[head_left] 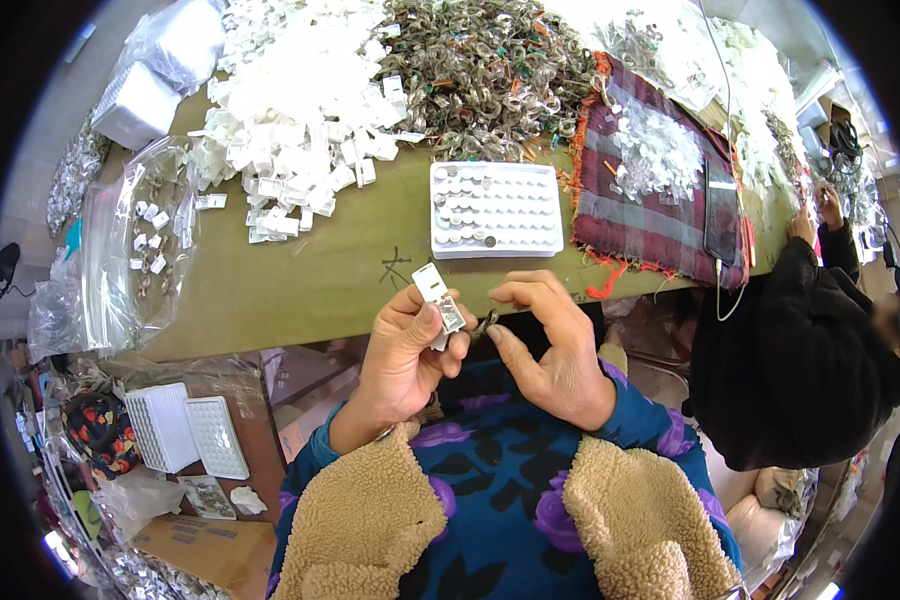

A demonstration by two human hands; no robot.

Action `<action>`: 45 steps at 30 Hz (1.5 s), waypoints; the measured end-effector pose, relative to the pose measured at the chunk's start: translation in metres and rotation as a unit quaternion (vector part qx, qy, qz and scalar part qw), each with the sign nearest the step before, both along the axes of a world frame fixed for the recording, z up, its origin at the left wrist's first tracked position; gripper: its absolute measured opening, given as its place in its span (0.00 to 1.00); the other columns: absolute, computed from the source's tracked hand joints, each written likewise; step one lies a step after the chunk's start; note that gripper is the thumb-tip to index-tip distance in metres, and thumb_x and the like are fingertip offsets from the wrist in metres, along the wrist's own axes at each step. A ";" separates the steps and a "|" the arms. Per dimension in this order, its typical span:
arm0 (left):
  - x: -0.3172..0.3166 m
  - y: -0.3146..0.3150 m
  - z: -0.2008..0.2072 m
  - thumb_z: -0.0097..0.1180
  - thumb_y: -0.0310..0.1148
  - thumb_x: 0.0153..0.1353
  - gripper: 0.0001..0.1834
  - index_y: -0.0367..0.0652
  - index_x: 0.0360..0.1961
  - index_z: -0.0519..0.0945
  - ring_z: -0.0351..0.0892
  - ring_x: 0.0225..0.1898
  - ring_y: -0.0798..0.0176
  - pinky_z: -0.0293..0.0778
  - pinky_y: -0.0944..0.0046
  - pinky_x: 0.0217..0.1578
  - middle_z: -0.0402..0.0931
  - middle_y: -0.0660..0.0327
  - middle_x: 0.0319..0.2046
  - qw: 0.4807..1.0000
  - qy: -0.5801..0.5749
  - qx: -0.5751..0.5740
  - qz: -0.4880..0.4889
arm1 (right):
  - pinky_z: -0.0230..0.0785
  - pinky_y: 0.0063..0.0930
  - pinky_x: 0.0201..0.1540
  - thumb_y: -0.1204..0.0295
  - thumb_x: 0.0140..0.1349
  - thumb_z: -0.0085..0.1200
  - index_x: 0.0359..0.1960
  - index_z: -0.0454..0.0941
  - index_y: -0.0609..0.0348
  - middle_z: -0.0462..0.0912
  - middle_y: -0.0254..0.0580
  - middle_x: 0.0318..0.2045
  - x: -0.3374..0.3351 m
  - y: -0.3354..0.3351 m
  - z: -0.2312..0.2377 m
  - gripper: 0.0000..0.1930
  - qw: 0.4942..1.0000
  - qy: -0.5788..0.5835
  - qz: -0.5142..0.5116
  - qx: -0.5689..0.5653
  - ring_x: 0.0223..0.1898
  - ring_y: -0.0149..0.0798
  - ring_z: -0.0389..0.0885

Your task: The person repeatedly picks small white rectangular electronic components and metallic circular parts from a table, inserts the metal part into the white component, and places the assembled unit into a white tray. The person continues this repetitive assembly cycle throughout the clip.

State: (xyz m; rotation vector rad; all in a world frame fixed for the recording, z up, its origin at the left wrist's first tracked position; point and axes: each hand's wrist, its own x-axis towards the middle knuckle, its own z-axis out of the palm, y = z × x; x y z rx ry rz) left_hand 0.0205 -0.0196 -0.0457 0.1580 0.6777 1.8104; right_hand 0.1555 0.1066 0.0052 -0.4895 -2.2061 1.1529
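Observation:
My left hand (402,350) grips a small white plastic box (438,297) between thumb and fingers, above the table's near edge. The box's lid is swung up, and its shallow inside faces me. Close to its right side, my right hand (555,345) is curled, with thumb and fingers around a small dark coiled cord (485,324). The cord's far end lies by my left fingertips; whether it touches the box I cannot tell. Beyond my hands, a white tray (497,252) on the green table (340,290) holds rows of small round pieces, some of them silvery.
White boxes (300,150) are heaped at the far left, beside a pile of coiled cords (485,75). A plaid cloth (610,220) bears clear pieces and a phone (720,215) with a cable. Clear bags lie left. Another person in black (790,370) works at right.

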 end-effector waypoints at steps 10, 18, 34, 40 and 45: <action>0.010 -0.001 -0.002 0.60 0.25 0.65 0.08 0.31 0.42 0.80 0.83 0.29 0.65 0.84 0.66 0.32 0.83 0.53 0.33 0.981 0.151 -0.113 0.038 | 0.72 0.34 0.36 0.85 0.53 0.61 0.44 0.80 0.62 0.82 0.44 0.31 -0.017 -0.004 -0.024 0.15 0.994 0.066 0.031 0.086 0.32 0.46 0.79; -0.006 0.007 -0.001 0.59 0.29 0.67 0.14 0.32 0.50 0.78 0.83 0.30 0.63 0.84 0.64 0.30 0.83 0.49 0.36 0.992 0.102 -0.068 0.021 | 0.74 0.31 0.36 0.83 0.52 0.65 0.37 0.82 0.63 0.81 0.44 0.34 -0.028 0.041 -0.033 0.10 0.989 0.007 -0.077 0.127 0.34 0.42 0.81; -0.023 0.020 0.002 0.57 0.29 0.68 0.15 0.34 0.53 0.76 0.81 0.33 0.65 0.84 0.64 0.34 0.81 0.51 0.39 0.996 0.028 -0.082 0.015 | 0.73 0.39 0.42 0.80 0.50 0.55 0.41 0.77 0.66 0.77 0.49 0.39 -0.047 0.069 -0.025 0.14 0.965 -0.071 0.123 0.223 0.40 0.51 0.78; -0.023 0.020 -0.004 0.57 0.30 0.68 0.13 0.35 0.51 0.76 0.81 0.33 0.65 0.84 0.64 0.34 0.81 0.53 0.39 0.998 -0.014 -0.047 0.028 | 0.74 0.39 0.42 0.78 0.50 0.54 0.45 0.76 0.67 0.76 0.49 0.42 -0.045 0.069 -0.024 0.17 0.954 -0.082 0.145 0.251 0.42 0.51 0.78; -0.018 0.019 -0.008 0.59 0.28 0.67 0.10 0.38 0.47 0.76 0.82 0.34 0.66 0.86 0.62 0.37 0.82 0.55 0.39 0.998 -0.060 0.005 0.023 | 0.76 0.36 0.40 0.83 0.51 0.59 0.42 0.77 0.66 0.75 0.49 0.41 -0.039 0.045 -0.012 0.15 0.985 0.009 0.141 0.103 0.38 0.49 0.79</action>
